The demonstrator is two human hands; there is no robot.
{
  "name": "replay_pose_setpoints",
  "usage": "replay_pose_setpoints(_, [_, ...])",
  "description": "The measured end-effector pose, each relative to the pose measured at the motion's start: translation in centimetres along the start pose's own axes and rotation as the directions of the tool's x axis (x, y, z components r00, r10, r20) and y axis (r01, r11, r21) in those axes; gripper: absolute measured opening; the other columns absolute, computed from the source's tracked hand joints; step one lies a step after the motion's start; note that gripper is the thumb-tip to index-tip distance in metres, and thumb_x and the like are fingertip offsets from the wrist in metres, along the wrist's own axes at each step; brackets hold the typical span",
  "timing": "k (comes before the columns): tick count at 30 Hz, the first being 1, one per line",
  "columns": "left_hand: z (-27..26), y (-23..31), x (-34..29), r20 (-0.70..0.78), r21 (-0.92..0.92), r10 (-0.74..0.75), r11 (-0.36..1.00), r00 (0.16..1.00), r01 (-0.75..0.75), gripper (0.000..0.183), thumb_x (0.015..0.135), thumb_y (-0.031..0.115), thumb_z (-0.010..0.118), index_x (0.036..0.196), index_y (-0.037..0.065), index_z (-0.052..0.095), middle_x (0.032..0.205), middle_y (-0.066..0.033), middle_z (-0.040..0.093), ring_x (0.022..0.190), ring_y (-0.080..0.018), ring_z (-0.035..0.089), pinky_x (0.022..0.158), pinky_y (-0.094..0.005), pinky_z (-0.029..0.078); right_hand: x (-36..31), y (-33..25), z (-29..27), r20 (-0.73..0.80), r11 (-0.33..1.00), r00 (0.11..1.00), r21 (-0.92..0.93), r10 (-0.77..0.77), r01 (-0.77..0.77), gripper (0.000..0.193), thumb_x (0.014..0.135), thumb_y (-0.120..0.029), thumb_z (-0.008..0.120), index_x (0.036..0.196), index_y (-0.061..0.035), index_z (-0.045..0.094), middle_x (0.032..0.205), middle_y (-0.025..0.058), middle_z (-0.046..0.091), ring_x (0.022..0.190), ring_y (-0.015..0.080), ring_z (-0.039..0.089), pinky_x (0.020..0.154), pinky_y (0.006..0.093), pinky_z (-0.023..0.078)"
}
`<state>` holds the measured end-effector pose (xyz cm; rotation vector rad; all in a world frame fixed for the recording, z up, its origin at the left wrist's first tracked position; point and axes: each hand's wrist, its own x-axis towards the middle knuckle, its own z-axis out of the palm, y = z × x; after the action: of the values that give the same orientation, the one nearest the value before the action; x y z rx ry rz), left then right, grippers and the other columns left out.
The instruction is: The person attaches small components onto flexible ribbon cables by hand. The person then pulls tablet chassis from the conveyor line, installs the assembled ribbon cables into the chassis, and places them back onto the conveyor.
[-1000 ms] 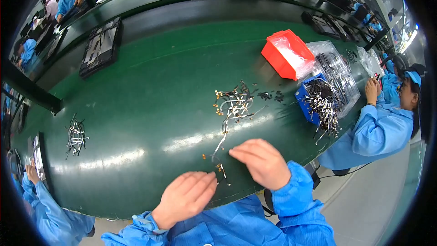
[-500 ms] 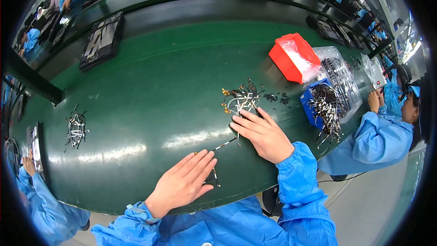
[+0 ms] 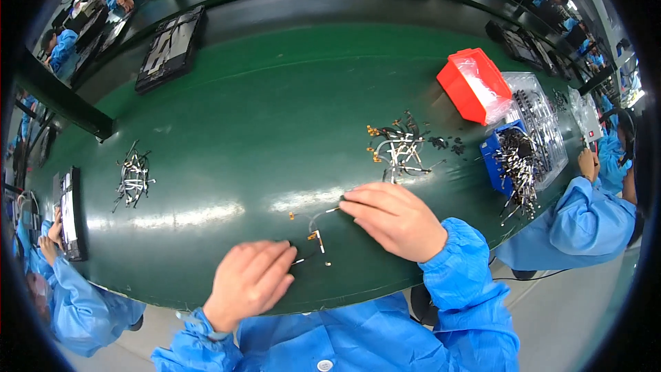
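Thin grey, black and white cables point(image 3: 318, 222) with small gold-coloured connectors lie on the green tabletop between my hands. My right hand point(image 3: 398, 222) has its fingers brought together at one end of the cable, to the right of the connectors. On the near left, my left hand point(image 3: 251, 277) is closed with bent fingers at the black and white end of a cable; its fingertips are partly hidden. Beyond my right hand lies a loose pile of similar cables point(image 3: 401, 146). Another small bundle of cables point(image 3: 133, 178) rests at the left.
Small black pieces point(image 3: 456, 145) lie beside the pile. A red bin point(image 3: 458, 93) with clear plastic, a blue bin point(image 3: 492, 158) full of cables and a clear tray point(image 3: 556, 162) stand at the right. Black panels point(image 3: 172, 48) sit at the far left. Co-workers sit on both sides.
Both hands have gone from flat, stretched fingers to bent, closed ones at the cables. The left hand moved left, uncovering the gold connectors. The view has shifted a little.
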<state>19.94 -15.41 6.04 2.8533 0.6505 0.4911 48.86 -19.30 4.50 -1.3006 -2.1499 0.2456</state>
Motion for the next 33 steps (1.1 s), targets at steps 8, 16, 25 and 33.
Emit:
replay_pose_setpoints(8, [2.7,4.7,-1.1,0.012,-0.112,-0.126,0.986,0.992,0.127,0.041,0.075,0.012,0.072,0.114,0.001,0.065,0.119,-0.0113,0.063,0.101,-0.0253,0.062,0.087,-0.0364,0.052,-2.1,-4.0,1.2,0.166,0.994,0.985,-0.104,0.057,-0.041,0.04,0.077,-0.002,0.064,0.116,0.005,0.063,0.124,0.0155,0.06,0.111,0.0292,0.058,0.095,0.037,0.05])
replay_pose_setpoints(16, [3.9,5.7,-0.2,-0.043,-0.241,-0.005,0.97,0.999,-0.006,0.035,0.078,0.013,0.065,0.109,-0.002,0.065,0.115,-0.0135,0.065,0.102,-0.0237,0.065,0.088,-0.0322,0.052,-3.6,-9.4,1.7,0.128,0.906,0.941,0.256,0.313,-0.336,0.042,0.079,0.009,0.061,0.121,0.0068,0.061,0.126,0.0204,0.06,0.104,0.0315,0.064,0.09,0.0362,0.054])
replay_pose_setpoints(25, [3.0,-1.2,3.4,-0.166,-0.026,-0.181,0.983,0.969,0.179,0.036,0.076,0.006,0.07,0.111,0.0,0.063,0.108,-0.0107,0.064,0.099,-0.0262,0.062,0.084,-0.0368,0.05,-4.0,-6.0,-2.9,-0.014,0.931,0.936,0.104,0.353,-0.349,0.029,0.081,0.008,0.062,0.108,0.0006,0.07,0.103,0.0158,0.071,0.094,0.0294,0.07,0.083,0.0349,0.057])
replay_pose_setpoints(33, [3.4,0.0,4.0,-0.054,-0.102,-0.059,0.993,0.997,0.053,0.042,0.077,0.008,0.071,0.117,-0.001,0.063,0.117,-0.0128,0.063,0.109,-0.0274,0.061,0.092,-0.0396,0.05,-6.7,4.3,-4.9,-0.452,0.786,0.745,-0.138,0.491,-0.602,0.022,0.085,0.006,0.062,0.106,0.0005,0.068,0.102,0.018,0.068,0.094,0.0337,0.067,0.082,0.0367,0.054])
